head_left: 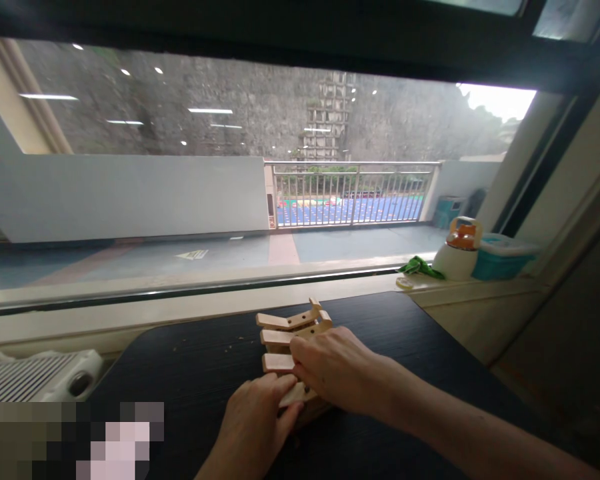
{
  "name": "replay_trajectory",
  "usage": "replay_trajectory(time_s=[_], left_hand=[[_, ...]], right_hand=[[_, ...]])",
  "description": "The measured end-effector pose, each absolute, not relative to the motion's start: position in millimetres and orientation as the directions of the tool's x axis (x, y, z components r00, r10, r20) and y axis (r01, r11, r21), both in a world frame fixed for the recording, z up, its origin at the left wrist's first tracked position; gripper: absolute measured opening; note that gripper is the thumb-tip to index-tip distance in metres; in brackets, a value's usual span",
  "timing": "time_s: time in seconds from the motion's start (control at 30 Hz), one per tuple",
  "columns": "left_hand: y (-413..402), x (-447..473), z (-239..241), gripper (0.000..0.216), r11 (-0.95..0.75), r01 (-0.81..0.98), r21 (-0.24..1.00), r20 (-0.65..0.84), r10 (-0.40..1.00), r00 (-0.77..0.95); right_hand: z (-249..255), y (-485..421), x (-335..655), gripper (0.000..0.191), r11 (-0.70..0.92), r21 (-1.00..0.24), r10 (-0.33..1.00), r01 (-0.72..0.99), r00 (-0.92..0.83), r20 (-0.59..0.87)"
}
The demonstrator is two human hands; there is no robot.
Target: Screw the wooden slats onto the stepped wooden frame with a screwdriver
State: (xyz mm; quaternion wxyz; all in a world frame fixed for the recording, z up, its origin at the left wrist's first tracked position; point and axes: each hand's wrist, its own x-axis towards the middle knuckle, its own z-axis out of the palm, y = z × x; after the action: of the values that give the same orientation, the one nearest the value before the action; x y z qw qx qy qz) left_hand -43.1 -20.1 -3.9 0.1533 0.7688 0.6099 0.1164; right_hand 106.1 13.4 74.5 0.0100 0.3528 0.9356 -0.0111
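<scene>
A light wooden piece [279, 338] with several bent slats, side by side, lies on the black table [195, 387]. Small dark holes or screw heads show on the slats, and some slats end in upturned tips at the right. My left hand [260, 413] pinches the nearest slat [300, 393] between thumb and fingers. From the right, my right hand [337, 367] reaches over the piece with its fingers curled down onto the slats. Its fingertips are hidden, as is the right near part of the wooden piece underneath.
Behind the table runs a window sill [180, 308] below a large window. On the sill at right are a green cloth [420, 268], a white jug [455, 257] with an orange top and a teal box [503, 260]. A white slatted unit [35, 377] stands at the left.
</scene>
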Motion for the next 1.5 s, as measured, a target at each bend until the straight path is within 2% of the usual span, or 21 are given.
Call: replay_trajectory(time_s=[0.13, 0.23, 0.37, 0.47, 0.6, 0.77, 0.93, 1.0, 1.13, 1.4, 1.5], left_hand=[[-20.5, -43.4, -3.5, 0.022, -0.197, 0.901, 0.386, -0.01, 0.976, 0.217], [-21.6, -43.7, -3.3, 0.024, -0.195, 0.901, 0.388, -0.016, 0.976, 0.218], [-21.9, -43.6, -3.5, 0.026, -0.182, 0.906, 0.382, -0.028, 0.978, 0.208], [-21.4, -43.1, -3.3, 0.025, -0.183, 0.903, 0.39, -0.033, 0.977, 0.213], [-21.0, -42.6, -2.9, 0.025, -0.176, 0.903, 0.391, -0.042, 0.977, 0.208], [-20.5, -42.9, -4.8, 0.025, -0.178, 0.91, 0.375, -0.038, 0.978, 0.207], [-20.5, -42.2, -3.9, 0.025, -0.198, 0.915, 0.352, -0.02, 0.975, 0.219], [-20.8, -41.2, -1.7, 0.025, -0.187, 0.921, 0.342, -0.027, 0.978, 0.209], [-20.7, -40.9, 0.0, 0.023, -0.164, 0.921, 0.354, -0.052, 0.98, 0.194], [-20.4, -43.2, -5.1, 0.027, -0.175, 0.903, 0.392, -0.054, 0.976, 0.212], [-21.4, -43.3, -3.3, 0.026, -0.186, 0.9, 0.394, -0.036, 0.975, 0.217]], right_hand=[[78.4, 14.1, 105.8, 0.016, 0.74, 0.017, 0.673, 0.672, -0.74, -0.025], [82.7, 18.3, 110.6, 0.013, 0.794, 0.068, 0.606, 0.605, -0.795, -0.009], [85.7, 23.5, 116.5, 0.014, 0.831, 0.088, 0.557, 0.549, -0.82, -0.135], [82.3, 27.1, 117.6, 0.017, 0.835, 0.063, 0.55, 0.547, -0.821, -0.153], [76.4, 29.6, 117.0, 0.024, 0.793, 0.049, 0.609, 0.607, -0.786, -0.11], [77.2, 26.3, 113.8, 0.024, 0.742, 0.107, 0.671, 0.662, -0.731, -0.128], [87.2, 21.9, 109.9, 0.016, 0.788, 0.101, 0.614, 0.607, -0.787, -0.056], [91.2, 20.3, 108.1, 0.011, 0.813, 0.114, 0.58, 0.57, -0.81, -0.085], [90.7, 18.7, 106.9, 0.014, 0.842, 0.094, 0.539, 0.531, -0.83, -0.144], [69.5, 21.0, 109.5, 0.022, 0.769, 0.084, 0.635, 0.634, -0.772, 0.016], [72.1, 21.8, 106.6, 0.022, 0.753, 0.1, 0.652, 0.65, -0.758, 0.022]])
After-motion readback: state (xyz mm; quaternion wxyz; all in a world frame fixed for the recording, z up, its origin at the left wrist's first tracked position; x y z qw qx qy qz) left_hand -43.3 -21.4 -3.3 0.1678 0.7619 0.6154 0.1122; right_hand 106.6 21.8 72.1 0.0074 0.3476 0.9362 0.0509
